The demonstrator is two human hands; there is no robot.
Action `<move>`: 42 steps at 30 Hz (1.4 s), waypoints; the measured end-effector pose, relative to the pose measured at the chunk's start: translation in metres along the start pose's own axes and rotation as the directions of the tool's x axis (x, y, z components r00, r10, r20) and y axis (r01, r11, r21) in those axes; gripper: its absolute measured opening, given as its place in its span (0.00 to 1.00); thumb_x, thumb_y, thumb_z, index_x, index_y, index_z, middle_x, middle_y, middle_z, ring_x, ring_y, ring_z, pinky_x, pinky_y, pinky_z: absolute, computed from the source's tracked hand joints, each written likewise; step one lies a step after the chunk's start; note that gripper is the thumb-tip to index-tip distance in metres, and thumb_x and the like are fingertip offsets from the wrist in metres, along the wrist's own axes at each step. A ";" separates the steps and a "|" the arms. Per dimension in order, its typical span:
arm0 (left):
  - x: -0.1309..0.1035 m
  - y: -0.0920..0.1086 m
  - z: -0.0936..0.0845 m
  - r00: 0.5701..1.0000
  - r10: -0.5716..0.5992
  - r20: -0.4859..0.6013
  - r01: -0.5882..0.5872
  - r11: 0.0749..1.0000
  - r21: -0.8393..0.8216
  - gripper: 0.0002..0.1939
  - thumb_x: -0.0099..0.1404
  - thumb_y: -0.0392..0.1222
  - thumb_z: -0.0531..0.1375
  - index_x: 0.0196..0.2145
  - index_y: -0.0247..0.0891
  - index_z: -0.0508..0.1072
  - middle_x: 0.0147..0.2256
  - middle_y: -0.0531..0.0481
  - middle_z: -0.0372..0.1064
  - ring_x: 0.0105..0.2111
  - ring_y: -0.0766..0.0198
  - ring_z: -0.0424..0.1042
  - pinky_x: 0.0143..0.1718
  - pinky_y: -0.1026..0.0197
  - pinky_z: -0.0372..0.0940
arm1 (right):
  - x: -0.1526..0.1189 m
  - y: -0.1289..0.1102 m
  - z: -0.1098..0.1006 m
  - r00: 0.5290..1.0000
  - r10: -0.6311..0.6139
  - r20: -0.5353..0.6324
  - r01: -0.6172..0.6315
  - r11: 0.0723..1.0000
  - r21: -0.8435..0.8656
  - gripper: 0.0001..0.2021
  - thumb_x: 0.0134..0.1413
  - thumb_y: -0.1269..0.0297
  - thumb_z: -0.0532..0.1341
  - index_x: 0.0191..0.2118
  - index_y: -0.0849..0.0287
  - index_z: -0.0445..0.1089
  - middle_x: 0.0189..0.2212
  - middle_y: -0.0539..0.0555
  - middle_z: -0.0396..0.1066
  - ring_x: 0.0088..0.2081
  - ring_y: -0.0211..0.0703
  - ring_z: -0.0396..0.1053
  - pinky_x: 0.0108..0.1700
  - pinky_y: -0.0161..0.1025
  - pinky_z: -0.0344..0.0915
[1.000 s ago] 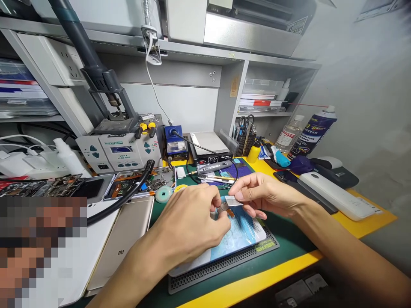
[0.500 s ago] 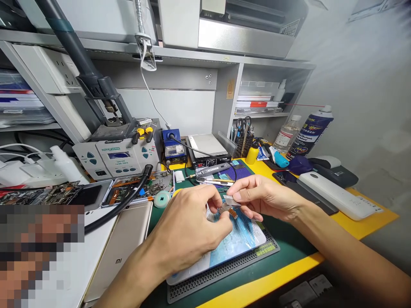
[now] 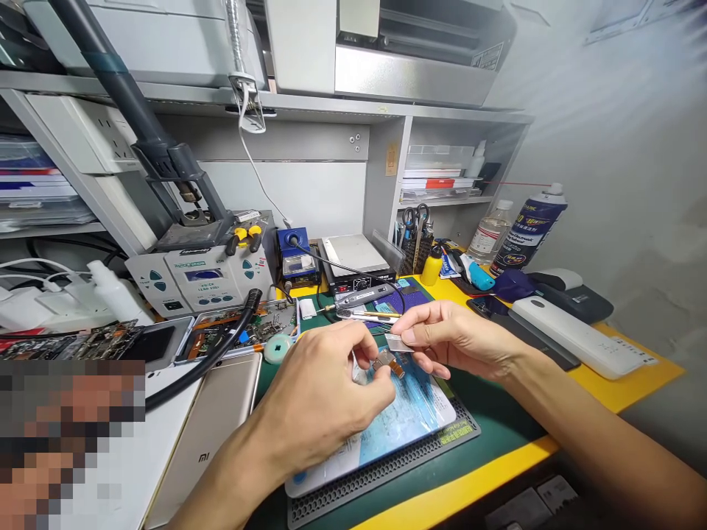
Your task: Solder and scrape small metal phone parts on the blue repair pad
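Note:
My left hand [image 3: 331, 397] pinches a small electronic part [image 3: 393, 365] with a copper-coloured end between thumb and fingers. Just to its right, my right hand [image 3: 447, 338] grips a thin, flat, pale piece [image 3: 398, 343] between thumb and index finger, its other fingers loosely curled. The two held pieces are very close; whether they touch I cannot tell. Beneath both hands lies a blue and white picture-covered pad [image 3: 425, 412], resting on a grey perforated mat [image 3: 387, 471].
A gold phone [image 3: 204, 442] and a black hose [image 3: 193, 379] lie left, near a tray of circuit boards [image 3: 276, 320]. Behind stand a soldering station [image 3: 298, 258] and a yellow bottle [image 3: 432, 266]. A white device [image 3: 579, 335] lies right, before a spray can [image 3: 530, 232].
The view has tilted slightly upward, so the shelf and tools sit a little lower in the picture. Both hands keep nearly the same pose and hold the same pieces.

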State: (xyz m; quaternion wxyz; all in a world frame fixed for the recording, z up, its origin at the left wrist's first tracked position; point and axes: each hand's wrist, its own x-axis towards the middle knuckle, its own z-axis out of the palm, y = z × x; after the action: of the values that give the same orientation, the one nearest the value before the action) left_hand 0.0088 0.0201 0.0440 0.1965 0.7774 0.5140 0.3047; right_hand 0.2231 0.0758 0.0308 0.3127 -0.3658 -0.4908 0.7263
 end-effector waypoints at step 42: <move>-0.002 0.000 0.010 0.990 0.085 -0.110 -0.093 0.993 -0.071 0.03 0.59 0.39 0.61 0.29 0.42 0.68 0.26 0.59 0.66 0.24 0.69 0.60 0.28 0.64 0.56 | 0.000 0.000 0.004 0.953 0.184 0.241 -0.272 0.873 0.406 0.03 0.54 0.79 0.63 0.37 0.71 0.73 0.25 0.51 0.67 0.19 0.27 0.64 0.19 0.23 0.62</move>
State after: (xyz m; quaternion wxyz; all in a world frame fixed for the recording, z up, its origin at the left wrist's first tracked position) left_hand 0.0150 0.0183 0.0364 0.1844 0.7740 0.4767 0.3738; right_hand 0.2192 0.0737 0.0315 0.2484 -0.2696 -0.2981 0.8813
